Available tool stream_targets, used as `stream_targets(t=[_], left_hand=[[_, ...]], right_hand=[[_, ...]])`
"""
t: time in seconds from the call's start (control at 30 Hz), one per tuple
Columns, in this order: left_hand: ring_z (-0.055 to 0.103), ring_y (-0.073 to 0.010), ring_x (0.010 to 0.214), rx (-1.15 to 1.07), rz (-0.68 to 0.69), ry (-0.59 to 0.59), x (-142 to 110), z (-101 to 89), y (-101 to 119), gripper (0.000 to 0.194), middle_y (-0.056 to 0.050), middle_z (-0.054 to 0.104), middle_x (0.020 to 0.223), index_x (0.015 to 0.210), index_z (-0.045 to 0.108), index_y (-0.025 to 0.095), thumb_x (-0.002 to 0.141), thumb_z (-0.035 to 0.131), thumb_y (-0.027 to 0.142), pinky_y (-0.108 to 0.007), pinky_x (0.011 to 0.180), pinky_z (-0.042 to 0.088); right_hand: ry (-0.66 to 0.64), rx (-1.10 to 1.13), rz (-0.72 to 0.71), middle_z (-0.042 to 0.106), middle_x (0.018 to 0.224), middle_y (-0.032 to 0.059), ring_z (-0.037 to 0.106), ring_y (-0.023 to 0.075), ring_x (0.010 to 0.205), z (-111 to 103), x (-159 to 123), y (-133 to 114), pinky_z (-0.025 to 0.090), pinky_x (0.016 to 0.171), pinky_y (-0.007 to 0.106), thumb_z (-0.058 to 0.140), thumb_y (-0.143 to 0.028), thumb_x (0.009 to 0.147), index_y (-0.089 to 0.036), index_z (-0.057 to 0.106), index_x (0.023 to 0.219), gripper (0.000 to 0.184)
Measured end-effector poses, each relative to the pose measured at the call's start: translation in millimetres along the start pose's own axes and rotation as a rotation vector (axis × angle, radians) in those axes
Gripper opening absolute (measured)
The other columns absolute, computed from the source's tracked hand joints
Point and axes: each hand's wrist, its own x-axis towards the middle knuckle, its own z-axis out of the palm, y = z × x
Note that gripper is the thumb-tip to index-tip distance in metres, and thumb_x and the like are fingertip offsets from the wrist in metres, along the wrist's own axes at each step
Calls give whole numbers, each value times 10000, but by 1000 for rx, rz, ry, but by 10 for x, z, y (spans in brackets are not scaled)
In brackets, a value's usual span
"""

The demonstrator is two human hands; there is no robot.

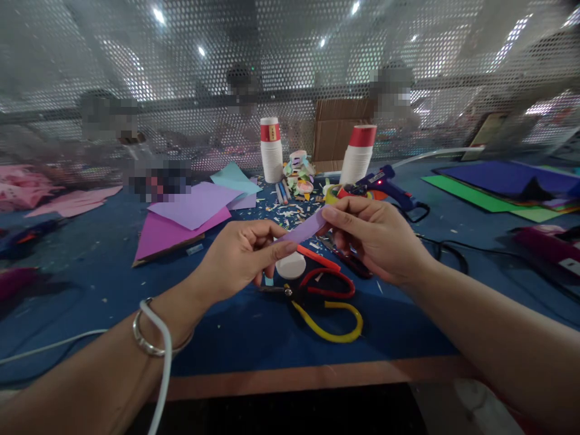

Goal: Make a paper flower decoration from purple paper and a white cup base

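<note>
Over the near half of the table (217, 350), a lilac paper strip (304, 231) spans the left hand (242, 254) and right hand (378, 235).
Each of the hands pinches one end between thumb and fingers. Below, toward the table's near edge, lie scissors (289, 292) with one red and one yellow handle, a white disc (290, 267) just beyond their pivot. Toward the far edge stand two paper-cup stacks, left (272, 162) and right (354, 164), a blue glue gun (393, 188) near the right one.
</note>
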Motion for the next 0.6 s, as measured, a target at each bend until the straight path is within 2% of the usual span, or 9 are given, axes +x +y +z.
stream_targets(t=[0.1, 0.27, 0.33, 0.47, 0.6], left_hand=[[478, -50, 414, -62, 34, 122, 35, 8, -22, 186, 56, 564, 510, 774, 706, 196, 798, 796, 358, -146, 384, 368], [470, -36, 478, -342, 56, 272, 87, 17, -47, 208, 62, 545, 549, 674, 640, 184, 716, 831, 256, -134, 456, 378], [523, -54, 543, -445, 52, 326, 100, -4, -42, 184, 48, 582, 590, 665, 619, 182, 718, 792, 213, -139, 502, 421], [636, -110, 725, -620, 88, 418, 132, -75, -33, 101, 17, 653, 747, 683, 601, 171, 683, 699, 147, -196, 629, 536], [680, -149, 717, -679, 12, 442, 156, -96, -39, 110, 1, 671, 729, 747, 582, 168, 710, 684, 148, -277, 690, 589]], right_hand=[[26, -22, -10, 719, 734, 17, 509, 60, 487, -17, 25, 15, 368, 428, 206, 808, -447, 770, -175, 691, 770, 296], [12, -174, -30, 724, 740, 24, 511, 75, 480, -65, 68, 35, 396, 453, 233, 747, -491, 815, -185, 666, 765, 321], [-54, -381, -24, 696, 685, 13, 512, 92, 478, -96, 80, 28, 392, 463, 250, 693, -478, 854, -193, 654, 734, 312], [-169, -1029, -70, 662, 642, 10, 550, 135, 570, -159, 91, -10, 360, 536, 279, 651, -347, 867, -203, 665, 728, 201], [-161, -1343, -32, 705, 724, 28, 573, 175, 636, -203, 87, -40, 321, 554, 302, 599, -396, 888, -224, 646, 748, 226]])
